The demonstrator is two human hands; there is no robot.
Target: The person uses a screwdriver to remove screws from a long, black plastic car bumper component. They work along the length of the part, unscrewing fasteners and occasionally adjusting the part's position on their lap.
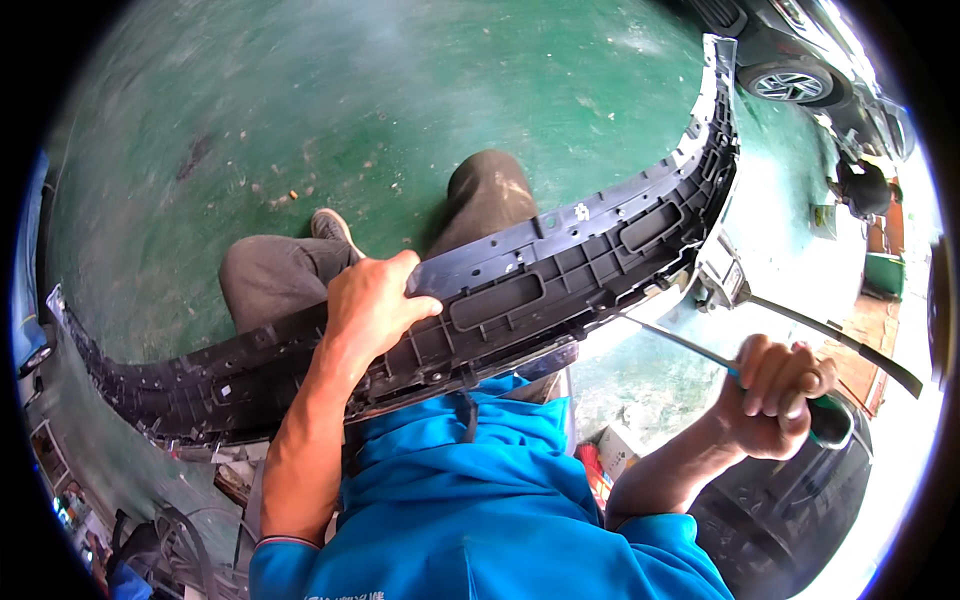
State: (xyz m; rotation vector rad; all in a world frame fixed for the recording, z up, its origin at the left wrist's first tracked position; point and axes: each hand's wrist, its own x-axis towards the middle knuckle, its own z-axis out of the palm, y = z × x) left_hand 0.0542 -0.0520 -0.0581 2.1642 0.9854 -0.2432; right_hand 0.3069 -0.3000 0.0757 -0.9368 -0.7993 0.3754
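Note:
A long curved black plastic car bumper part [640, 260], its ribbed inner side up, lies across my lap over my bent legs. My left hand [371, 305] grips it left of centre, fingers over the upper edge and thumb on the inner face. My right hand [771, 400], at lower right, is closed round the green and black handle of a screwdriver, whose long thin shaft [675, 342] reaches left to the part's lower edge near a silvery fitting [718, 275]. Whether the tip touches is too small to tell. A long black strip [840, 338] runs right from that fitting.
A car [790, 83] stands at upper right on the green floor [330, 90]. A person in dark clothes [862, 188] crouches there beside a bucket [823, 220], with a green bin [884, 272] nearby. Cables [190, 540] and clutter lie lower left; cartons [618, 450] lie right of my body.

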